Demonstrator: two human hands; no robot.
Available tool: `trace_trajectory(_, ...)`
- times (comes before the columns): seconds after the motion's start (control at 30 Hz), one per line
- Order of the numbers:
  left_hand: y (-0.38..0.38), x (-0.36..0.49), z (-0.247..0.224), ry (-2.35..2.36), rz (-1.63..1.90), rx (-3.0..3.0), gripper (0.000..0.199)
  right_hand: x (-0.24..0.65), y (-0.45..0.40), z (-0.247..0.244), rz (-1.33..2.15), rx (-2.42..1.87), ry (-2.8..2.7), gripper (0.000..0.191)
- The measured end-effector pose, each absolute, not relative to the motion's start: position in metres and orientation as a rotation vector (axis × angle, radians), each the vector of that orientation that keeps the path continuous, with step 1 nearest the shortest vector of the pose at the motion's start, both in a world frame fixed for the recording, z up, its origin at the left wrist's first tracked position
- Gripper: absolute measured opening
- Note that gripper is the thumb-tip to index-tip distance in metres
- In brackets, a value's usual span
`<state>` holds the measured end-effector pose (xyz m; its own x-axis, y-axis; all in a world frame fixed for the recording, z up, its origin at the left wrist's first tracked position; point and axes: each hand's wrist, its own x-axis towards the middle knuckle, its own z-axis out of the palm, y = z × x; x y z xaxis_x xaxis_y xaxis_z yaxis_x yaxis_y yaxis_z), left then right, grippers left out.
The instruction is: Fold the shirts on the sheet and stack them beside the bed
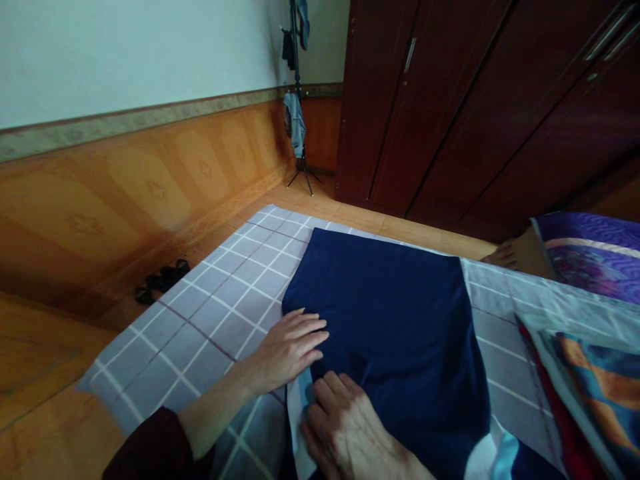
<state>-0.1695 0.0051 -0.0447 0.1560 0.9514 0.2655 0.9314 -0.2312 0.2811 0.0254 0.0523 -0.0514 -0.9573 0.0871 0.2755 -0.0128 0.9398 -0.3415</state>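
A navy blue garment point(390, 307) with white and light blue trim lies spread on a checked bedsheet point(220, 293). My left hand point(287, 350) rests flat on the garment's left edge, its fingers stretched toward the right. Closer to me, my right hand point(345, 427) is curled closed at the pale side strip point(295, 427), with a small crease in the navy cloth just beyond the knuckles. The fingertips of the right hand are hidden beneath the hand. At the lower right, a trimmed part of the garment point(483, 457) shows white and light blue.
Folded clothes point(600, 380), in orange, blue and red, lie on the bed at the right. Beyond the bed stand a dark red wardrobe point(430, 113) and a coat rack point(297, 73). Black sandals point(163, 279) are on the floor at left. A purple patterned bundle point(590, 257) sits at far right.
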Motion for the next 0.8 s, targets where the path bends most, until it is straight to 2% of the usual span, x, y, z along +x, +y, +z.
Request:
trace_trajectory(0.1,0.003,-0.161,-0.045,1.881,0.26,2.402,0.054,0.024,0.054,-0.045,0.501,-0.059,-2.869,0.009)
trace_trajectory(0.17,0.002,-0.157,-0.047,1.9,0.154,2.396,0.062,0.022,0.054,-0.034,0.507,-0.054,-2.916,0.01)
trace_trajectory(0.3,0.003,-0.156,-0.054,1.904,0.106,2.426,0.064,0.034,0.058,-0.002,0.515,-0.183,-2.939,0.004)
trace_trajectory(0.4,0.003,-0.154,-0.05,1.929,0.214,2.457,0.064,0.071,0.078,0.02,0.506,-0.509,-2.821,0.011)
trace_trajectory(0.5,0.001,-0.137,-0.026,1.868,0.477,2.491,0.051,0.132,0.109,0.026,0.345,-0.932,-2.707,0.02)
trace_trajectory(0.6,-0.003,-0.097,0.014,1.433,0.634,2.516,0.027,0.193,0.133,0.02,0.241,-1.376,-2.749,0.025)
trace_trajectory(0.67,-0.005,-0.06,0.035,1.102,0.556,2.509,0.017,0.218,0.139,0.015,0.257,-1.57,-2.804,0.025)
trace_trajectory(0.73,-0.005,-0.018,0.042,0.866,0.452,2.579,0.014,0.227,0.139,0.01,0.312,-1.617,-2.846,0.024)
trace_trajectory(0.8,-0.003,0.023,0.035,0.742,0.392,2.68,0.022,0.226,0.137,0.008,0.363,-1.561,-2.868,0.026)
